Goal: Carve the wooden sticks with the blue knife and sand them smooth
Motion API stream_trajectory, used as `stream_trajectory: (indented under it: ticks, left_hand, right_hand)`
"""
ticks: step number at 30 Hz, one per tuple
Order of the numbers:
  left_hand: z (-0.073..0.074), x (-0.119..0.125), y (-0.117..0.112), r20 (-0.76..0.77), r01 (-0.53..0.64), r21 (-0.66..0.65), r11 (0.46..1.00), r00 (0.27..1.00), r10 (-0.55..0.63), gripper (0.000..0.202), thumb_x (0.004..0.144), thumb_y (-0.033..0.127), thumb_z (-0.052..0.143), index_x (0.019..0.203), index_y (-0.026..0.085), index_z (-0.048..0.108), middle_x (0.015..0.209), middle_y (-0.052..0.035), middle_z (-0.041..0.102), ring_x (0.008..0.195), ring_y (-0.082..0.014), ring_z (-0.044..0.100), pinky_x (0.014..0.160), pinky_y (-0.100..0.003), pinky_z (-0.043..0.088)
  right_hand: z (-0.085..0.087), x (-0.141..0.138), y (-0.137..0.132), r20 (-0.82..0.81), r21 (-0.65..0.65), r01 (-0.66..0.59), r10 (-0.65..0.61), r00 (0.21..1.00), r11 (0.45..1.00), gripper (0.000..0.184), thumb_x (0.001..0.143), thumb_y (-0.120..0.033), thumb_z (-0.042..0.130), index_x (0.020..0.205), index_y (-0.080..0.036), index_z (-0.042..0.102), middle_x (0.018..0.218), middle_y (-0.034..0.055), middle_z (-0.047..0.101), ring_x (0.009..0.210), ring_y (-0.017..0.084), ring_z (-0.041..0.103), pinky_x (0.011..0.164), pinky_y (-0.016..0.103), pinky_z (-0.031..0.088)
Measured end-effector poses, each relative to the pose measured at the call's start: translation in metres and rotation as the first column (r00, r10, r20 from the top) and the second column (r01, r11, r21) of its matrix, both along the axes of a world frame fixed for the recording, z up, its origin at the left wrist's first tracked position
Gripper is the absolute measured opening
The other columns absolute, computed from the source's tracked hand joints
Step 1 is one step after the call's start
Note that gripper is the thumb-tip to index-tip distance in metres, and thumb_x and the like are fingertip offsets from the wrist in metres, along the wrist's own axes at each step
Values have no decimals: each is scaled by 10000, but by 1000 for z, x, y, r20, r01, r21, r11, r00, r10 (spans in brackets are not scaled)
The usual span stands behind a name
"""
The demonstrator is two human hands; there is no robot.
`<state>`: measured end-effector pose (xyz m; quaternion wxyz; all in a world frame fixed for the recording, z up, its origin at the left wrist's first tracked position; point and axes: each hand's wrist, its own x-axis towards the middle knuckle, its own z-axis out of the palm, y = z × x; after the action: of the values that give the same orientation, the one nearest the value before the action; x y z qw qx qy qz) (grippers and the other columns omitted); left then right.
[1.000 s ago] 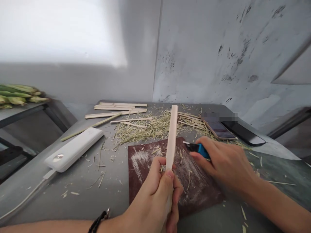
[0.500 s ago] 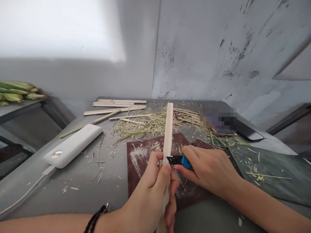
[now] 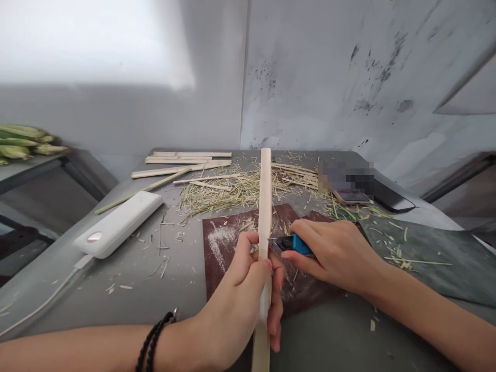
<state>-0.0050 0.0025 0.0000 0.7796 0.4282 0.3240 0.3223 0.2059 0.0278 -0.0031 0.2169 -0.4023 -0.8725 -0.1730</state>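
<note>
My left hand (image 3: 248,289) is wrapped round a long pale strip of wood, perhaps bamboo (image 3: 265,196), which points away from me over the table. Its thumb lies along the near face of the strip. In my right hand (image 3: 329,253) is a utility knife with a blue body (image 3: 301,245), its dark blade end turned left toward the strip's right edge, just above my left thumb. Whether the blade touches the wood I cannot tell. Below both hands lies a dark red sheet of sandpaper (image 3: 220,243) dusted with pale powder.
Pale strips (image 3: 186,160) and a heap of shavings (image 3: 217,199) lie at the back of the grey table. A white power bank (image 3: 120,225) with a cable is at left, phones (image 3: 391,199) at right. A green sheet (image 3: 445,253) lies right; green stalks (image 3: 23,142) sit on a side shelf.
The blade has shifted from lying across the strip's face to its right edge. My left hand and the strip have turned slightly; the whole view has moved a little.
</note>
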Motion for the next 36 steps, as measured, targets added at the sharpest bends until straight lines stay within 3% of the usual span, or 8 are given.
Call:
stream_trajectory:
  ticks: [7, 14, 24, 36]
  left_hand:
    - [3, 2, -5, -110, 22, 30, 999, 994, -18, 48, 1028, 307, 307, 1001, 279, 279, 804, 100, 467, 351, -4, 339, 346, -146, 412]
    - [7, 0, -2, -186, -19, 49, 999, 982, 28, 71, 1032, 318, 278, 983, 280, 313, 734, 116, 418, 336, -10, 214, 292, -114, 319]
    - [2, -2, 4, -76, -46, -8, 999, 996, 45, 106, 1014, 311, 332, 926, 265, 370, 662, 117, 430, 334, -24, 203, 294, -131, 297]
    - [-2, -2, 7, 66, 22, -34, 999, 998, -19, 79, 977, 339, 398, 938, 273, 418, 671, 116, 455, 318, -22, 205, 284, -144, 344]
  right_hand:
    - [-8, 0, 1, 14, -67, -31, 32, 999, 997, 442, 1062, -561, 363, 869, -203, 537, 666, -27, 599, 521, 130, 552, 480, 293, 217]
    - [-10, -4, 2, 33, 106, 49, -53, 998, 993, 459, 1045, -584, 386, 815, -213, 528, 639, -25, 566, 488, 135, 503, 484, 288, 198]
    - [-3, 2, 9, 75, 310, 108, -137, 988, 945, 456, 1044, -565, 419, 777, -207, 510, 631, -23, 524, 508, 124, 460, 517, 293, 209]
    - [9, 7, 13, 114, 401, 117, -176, 978, 908, 561, 1034, -654, 342, 765, -208, 549, 667, 16, 564, 599, 157, 496, 589, 313, 293]
